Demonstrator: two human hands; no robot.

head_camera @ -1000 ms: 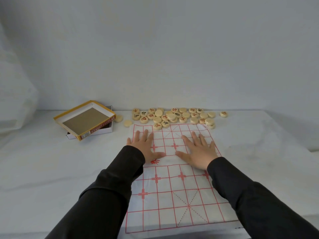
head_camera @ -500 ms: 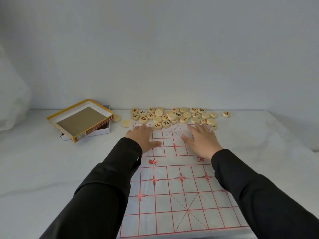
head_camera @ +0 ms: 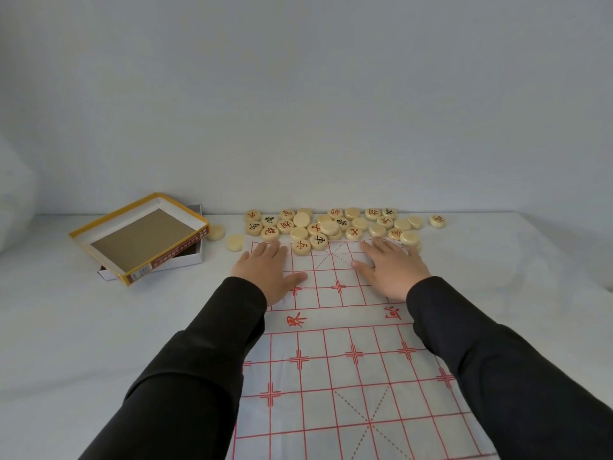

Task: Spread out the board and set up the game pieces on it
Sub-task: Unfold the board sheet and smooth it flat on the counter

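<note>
So the xiangqi board (head_camera: 331, 360) looks basically spread: a thin white sheet with red lines lying down the middle of the table (head_camera: 99, 327) and running toward the near edge. The left hand (head_camera: 265, 270) and right hand (head_camera: 394, 273) are both flat on its far half, palms down, fingers straight, holding nothing, just pressing the sheet. What worries me is the pile of pieces (head_camera: 331, 224) along the table's far edge. The fingertips are right up against it, and a couple of discs at the front of the pile sit on the sheet's far border. If the hands push toward the far edge, I reckon the sheet slides or bunches into the pile and discs scatter, and a round one landing on its rim could roll off. Two blank-side-up strays (head_camera: 235, 242) sit between the pile and the box lid (head_camera: 139, 237), which leans on the box base (head_camera: 185, 260) at far left. The sheet looks light too, so the sleeves lying over it could drag it crooked when the arms lift. Plenty of pieces are face down, so mixing up red and black is easy.
</note>
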